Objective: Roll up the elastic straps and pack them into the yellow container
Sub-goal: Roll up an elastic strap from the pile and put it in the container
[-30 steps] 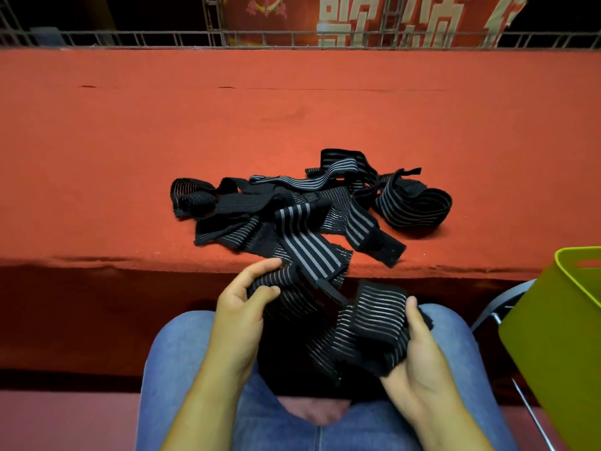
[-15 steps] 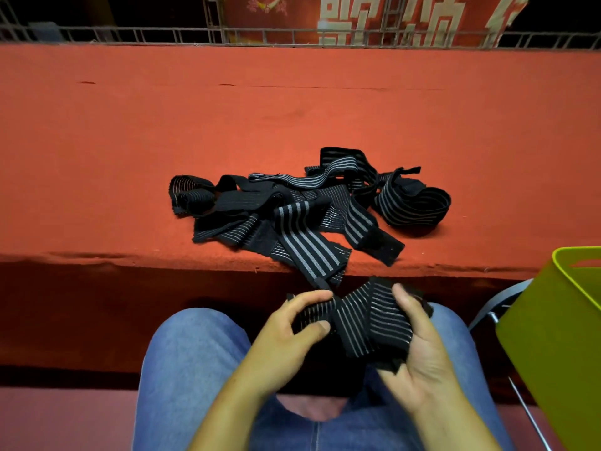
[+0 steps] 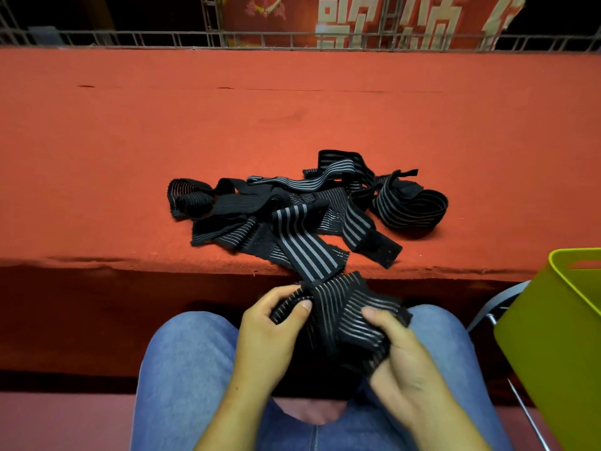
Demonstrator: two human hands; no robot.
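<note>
Left hand [image 3: 266, 336] is pinching one end of a black, grey-striped elastic strap [image 3: 344, 317] with thumb and curled fingers; right hand [image 3: 400, 362] is gripping its bunched bulk, thumb on top, over the lap. Strap's long axis is running left-right between the hands, its tail trailing up to the strap pile [image 3: 302, 209] on the red table [image 3: 130, 157]. Yellow container [image 3: 559, 346] is sitting well right of the hands.

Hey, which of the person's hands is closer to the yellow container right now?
Right. The right hand holds the strap on the side toward the yellow container; the left hand pinches the strap's other end, farther from it.
</note>
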